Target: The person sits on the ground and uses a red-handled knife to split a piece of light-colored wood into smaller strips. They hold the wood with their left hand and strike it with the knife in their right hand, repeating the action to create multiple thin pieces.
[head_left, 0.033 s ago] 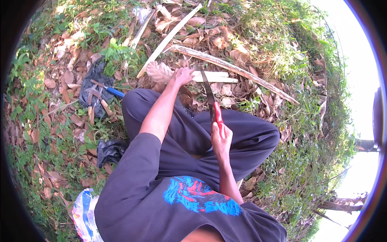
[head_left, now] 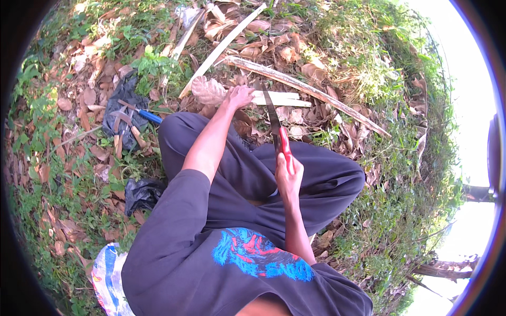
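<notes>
Grip: right hand (head_left: 289, 176) closed round red handle of knife (head_left: 275, 124), blade aimed forward at pale stick (head_left: 282, 98). Left hand (head_left: 238, 97) clamped on stick's near end, pinning it to leaf litter ahead of crossed legs, steadying for cutting. Hammer (head_left: 128, 124) on black bag (head_left: 122, 108), left. Unchanged against earlier frame.
</notes>
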Available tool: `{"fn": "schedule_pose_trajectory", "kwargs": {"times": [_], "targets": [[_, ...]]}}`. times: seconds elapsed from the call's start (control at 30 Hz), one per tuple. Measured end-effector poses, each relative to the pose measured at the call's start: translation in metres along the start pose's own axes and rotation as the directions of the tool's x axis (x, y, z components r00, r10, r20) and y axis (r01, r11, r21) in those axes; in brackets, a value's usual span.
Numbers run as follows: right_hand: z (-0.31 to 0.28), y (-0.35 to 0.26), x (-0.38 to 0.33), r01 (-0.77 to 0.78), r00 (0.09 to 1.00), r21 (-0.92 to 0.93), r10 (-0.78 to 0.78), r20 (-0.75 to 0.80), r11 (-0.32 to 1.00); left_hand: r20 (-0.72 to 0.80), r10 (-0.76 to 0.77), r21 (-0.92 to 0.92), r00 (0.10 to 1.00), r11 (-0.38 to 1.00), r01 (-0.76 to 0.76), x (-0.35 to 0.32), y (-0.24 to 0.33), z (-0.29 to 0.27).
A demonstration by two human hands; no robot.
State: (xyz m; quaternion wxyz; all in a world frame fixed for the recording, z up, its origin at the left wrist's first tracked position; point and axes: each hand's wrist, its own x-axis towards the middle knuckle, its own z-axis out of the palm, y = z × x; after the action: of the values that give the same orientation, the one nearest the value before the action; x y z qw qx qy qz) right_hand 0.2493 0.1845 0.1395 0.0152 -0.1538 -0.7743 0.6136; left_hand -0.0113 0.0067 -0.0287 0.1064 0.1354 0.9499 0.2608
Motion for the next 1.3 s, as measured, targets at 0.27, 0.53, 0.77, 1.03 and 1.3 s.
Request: {"fn": "schedule_pose_trajectory", "kwargs": {"times": [0.27,0.53,0.77,1.03,1.3], "targets": [[0.008,-0.028,-0.019,-0.183,0.983,0.1,0.18,0.044,0.978,-0.036,0.017,-0.019,0.999,1.0,-0.018,0.0,-0.011,0.004],[0.02,-0.014,0.015,-0.05,0.998,-0.011,0.05,0.033,0.999,0.011,-0.019,-0.016,1.0,1.0,0.02,-0.002,0.0,0.0],[0.018,-0.004,0.001,-0.001,1.0,-0.015,0.001,0.019,1.0,-0.05,0.003,0.04,0.999,0.999,-0.001,0.0,-0.01,0.008],[0.018,-0.023,-0.032,-0.083,0.997,-0.013,0.083,0.011,0.996,-0.007,-0.034,0.01,0.999,0.999,0.034,0.005,-0.006,0.01],[0.012,-0.006,0.012,-0.056,0.998,0.008,0.056,0.042,0.998,0.052,-0.029,-0.003,0.998,1.0,0.029,0.006,-0.001,0.003]]}}
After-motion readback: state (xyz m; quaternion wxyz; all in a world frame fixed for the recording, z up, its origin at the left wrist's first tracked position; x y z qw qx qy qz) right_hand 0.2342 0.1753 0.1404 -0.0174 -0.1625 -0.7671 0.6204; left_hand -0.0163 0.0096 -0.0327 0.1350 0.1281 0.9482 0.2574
